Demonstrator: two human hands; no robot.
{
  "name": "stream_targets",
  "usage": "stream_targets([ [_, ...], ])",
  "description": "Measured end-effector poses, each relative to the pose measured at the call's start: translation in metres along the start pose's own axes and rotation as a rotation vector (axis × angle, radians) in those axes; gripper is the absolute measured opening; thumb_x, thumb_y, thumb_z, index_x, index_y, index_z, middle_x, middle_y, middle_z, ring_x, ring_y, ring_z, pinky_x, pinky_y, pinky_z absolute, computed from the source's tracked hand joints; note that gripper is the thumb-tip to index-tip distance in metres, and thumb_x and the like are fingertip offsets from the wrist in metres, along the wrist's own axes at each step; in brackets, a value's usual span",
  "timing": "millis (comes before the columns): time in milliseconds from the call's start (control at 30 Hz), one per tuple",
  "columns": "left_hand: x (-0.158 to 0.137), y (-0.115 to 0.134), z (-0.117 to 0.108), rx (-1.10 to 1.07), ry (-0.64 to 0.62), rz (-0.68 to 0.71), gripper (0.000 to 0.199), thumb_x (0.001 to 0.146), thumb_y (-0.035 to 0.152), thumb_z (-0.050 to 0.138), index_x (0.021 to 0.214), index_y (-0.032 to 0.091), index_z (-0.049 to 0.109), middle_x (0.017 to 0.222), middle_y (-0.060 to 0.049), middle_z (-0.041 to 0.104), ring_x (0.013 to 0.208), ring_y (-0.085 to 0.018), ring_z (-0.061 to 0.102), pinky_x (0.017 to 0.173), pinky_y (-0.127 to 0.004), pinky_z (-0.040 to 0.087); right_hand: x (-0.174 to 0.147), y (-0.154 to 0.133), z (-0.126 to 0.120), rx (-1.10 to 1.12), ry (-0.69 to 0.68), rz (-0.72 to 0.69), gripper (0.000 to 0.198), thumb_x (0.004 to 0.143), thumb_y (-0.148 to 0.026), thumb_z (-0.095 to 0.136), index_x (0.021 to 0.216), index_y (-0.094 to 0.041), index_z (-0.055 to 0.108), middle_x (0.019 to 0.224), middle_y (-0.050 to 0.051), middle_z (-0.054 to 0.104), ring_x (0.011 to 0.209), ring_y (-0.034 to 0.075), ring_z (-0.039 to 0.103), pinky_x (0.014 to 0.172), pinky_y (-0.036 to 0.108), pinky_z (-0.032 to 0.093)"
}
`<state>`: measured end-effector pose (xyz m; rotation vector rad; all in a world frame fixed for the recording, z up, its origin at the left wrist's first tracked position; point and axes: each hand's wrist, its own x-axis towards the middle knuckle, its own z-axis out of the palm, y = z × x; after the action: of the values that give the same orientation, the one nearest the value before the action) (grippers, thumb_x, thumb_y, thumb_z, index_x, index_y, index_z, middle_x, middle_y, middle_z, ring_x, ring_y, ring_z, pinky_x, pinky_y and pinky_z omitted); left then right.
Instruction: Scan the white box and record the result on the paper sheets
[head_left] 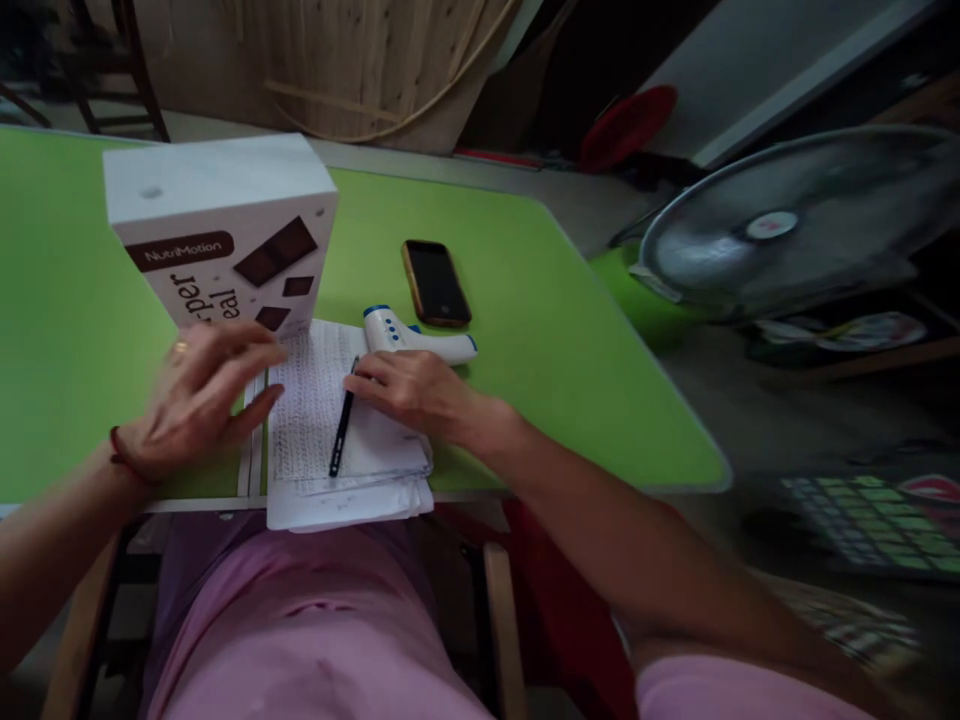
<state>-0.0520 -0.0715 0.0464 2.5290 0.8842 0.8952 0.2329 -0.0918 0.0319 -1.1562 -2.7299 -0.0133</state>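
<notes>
Where pen [343, 430] slants, right fingers [366, 389] across it

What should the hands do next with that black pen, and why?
Maybe the right hand should lift the black pen off the papers: its fingers are already at the pen's upper end, and the pen lies across the top sheet. The left hand seems to hold nothing, so it could steady the sheets.

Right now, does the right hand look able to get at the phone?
Probably yes. The right hand is at the pen, and the phone lies just beyond the thermometer. That sits between them, but it lies low, so the hand could likely pass over; nothing covers the phone.
</notes>
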Motion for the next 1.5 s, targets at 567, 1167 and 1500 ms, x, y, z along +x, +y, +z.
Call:
stream_targets([
  [567,0.028,0.039,0.053,0.45,-0.546,0.256,0.041,0.097,0.048,0.055,0.116,0.012,0.061,0.143,-0.014,0.054,0.081,-0.027,0.072,0.059,-0.037,0.054,-0.003,-0.022,0.031,0.81,0.67,0.698,0.005,0.069,-0.024,0.061,0.072,-0.022,0.059,0.058,-0.005,0.058,0.052,0.011,0.051,0.054,0.028,0.046],
  [1167,0.025,0.041,0.052,0.452,-0.539,0.213,0.039,0.094,0.044,0.061,0.119,0.013,0.06,0.146,-0.012,0.052,0.075,-0.024,0.072,0.054,-0.036,0.053,-0.004,-0.017,0.039,0.619,0.739,0.503,0.008,0.078,-0.02,0.058,0.07,-0.022,0.059,0.061,-0.005,0.06,0.054,0.01,0.051,0.054,0.025,0.044],
  [1500,0.025,0.041,0.052,0.444,-0.553,0.197,0.039,0.094,0.043,0.061,0.119,0.013,0.06,0.146,-0.014,0.052,0.076,-0.025,0.072,0.054,-0.034,0.051,-0.003,-0.018,0.038,0.598,0.719,0.527,0.008,0.077,-0.022,0.057,0.069,-0.023,0.057,0.059,-0.005,0.06,0.053,0.011,0.05,0.054,0.025,0.044],
])
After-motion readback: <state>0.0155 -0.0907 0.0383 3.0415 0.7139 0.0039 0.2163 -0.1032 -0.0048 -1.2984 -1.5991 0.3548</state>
